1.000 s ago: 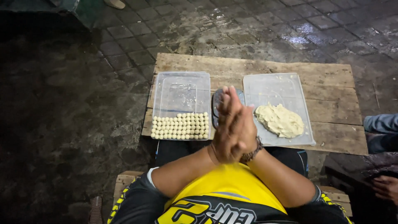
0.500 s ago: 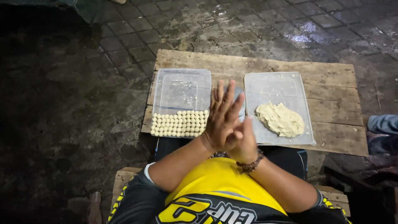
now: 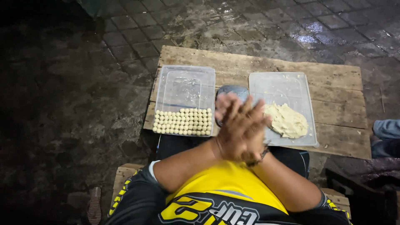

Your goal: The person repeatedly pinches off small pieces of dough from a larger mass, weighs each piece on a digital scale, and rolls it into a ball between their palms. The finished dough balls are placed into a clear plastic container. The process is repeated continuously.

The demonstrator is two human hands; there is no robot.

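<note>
My left hand [image 3: 236, 123] and my right hand [image 3: 251, 148] are pressed palm to palm above the near edge of a low wooden table [image 3: 333, 83]; both are blurred by motion. Anything between the palms is hidden. A dark bracelet circles my right wrist. To the left of my hands is a clear plastic box [image 3: 185, 71] with rows of several small pale dough balls [image 3: 182, 122] along its near side. To their right, a clear flat tray [image 3: 283, 83] holds a lump of pale dough [image 3: 286, 121].
A dark round object [image 3: 233, 89] lies between box and tray, partly behind my fingers. Wet paving stones surround the table. Another person's jeans-clad leg [image 3: 385, 129] shows at the right edge. I sit on a wooden bench [image 3: 125, 173]; a sandal [image 3: 95, 204] lies at bottom left.
My palms have slid against each other: the fingers pointed up and away a second ago and now lie crossed and blurred, a little lower and nearer to me.
</note>
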